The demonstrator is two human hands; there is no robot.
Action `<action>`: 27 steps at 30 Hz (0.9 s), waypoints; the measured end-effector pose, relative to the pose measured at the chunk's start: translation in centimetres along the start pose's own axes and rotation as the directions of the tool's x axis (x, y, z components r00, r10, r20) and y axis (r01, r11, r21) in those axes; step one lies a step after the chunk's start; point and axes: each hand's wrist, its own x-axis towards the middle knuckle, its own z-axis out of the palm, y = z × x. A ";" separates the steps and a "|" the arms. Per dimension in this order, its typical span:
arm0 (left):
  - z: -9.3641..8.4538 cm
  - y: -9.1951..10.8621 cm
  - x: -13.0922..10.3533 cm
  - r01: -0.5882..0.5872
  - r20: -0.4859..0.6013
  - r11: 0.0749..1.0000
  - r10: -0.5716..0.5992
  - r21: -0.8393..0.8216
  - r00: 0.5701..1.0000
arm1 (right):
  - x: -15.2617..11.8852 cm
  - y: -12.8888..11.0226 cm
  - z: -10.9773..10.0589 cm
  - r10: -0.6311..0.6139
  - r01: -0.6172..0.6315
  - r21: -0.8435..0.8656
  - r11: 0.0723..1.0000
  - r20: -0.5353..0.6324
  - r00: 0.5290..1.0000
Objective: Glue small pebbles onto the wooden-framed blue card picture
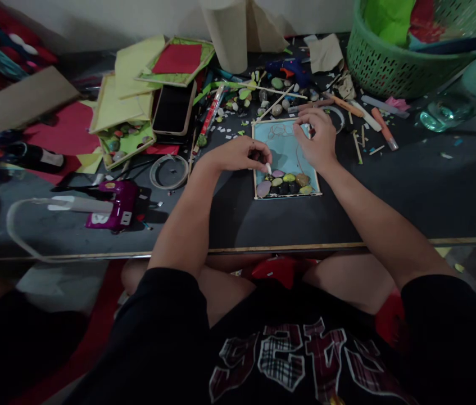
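Note:
A light-blue picture panel (282, 151) edged with thin sticks lies on the dark table. Coloured and black stones (286, 187) cover its near end, and faint lines are drawn higher up. My left hand (246, 154) reaches over the panel's left edge, thumb and fingers pinching a small white pebble (268, 168) just above the stones. Over the upper right edge is my right hand (318, 138), its fingers curled and the thumb close to the index finger; whatever sits between them is too small to make out.
Loose stones (277, 109), paper scraps and markers (384, 129) litter the table behind the panel. To the left are a purple glue gun (115, 205), a tape roll (169, 172), a phone (173, 109) and yellow framed panels (122, 107). A green basket (389, 67) and bottle (448, 107) stand right.

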 end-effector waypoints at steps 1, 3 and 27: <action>0.1 -0.1 0.1 0.009 -0.052 1.000 -0.010 -0.026 0.999 | 0.0 0.0 0.0 -0.001 0.001 0.006 1.000 0.001 1.000; 0.5 0.0 0.3 0.025 -0.221 0.999 -0.034 -0.046 0.975 | -0.1 0.1 0.1 -0.009 0.009 0.012 1.000 0.002 1.000; 4.4 2.4 2.1 -0.087 -0.186 0.976 0.125 0.200 0.975 | -0.1 -0.8 0.1 0.029 -0.029 0.005 1.000 0.011 1.000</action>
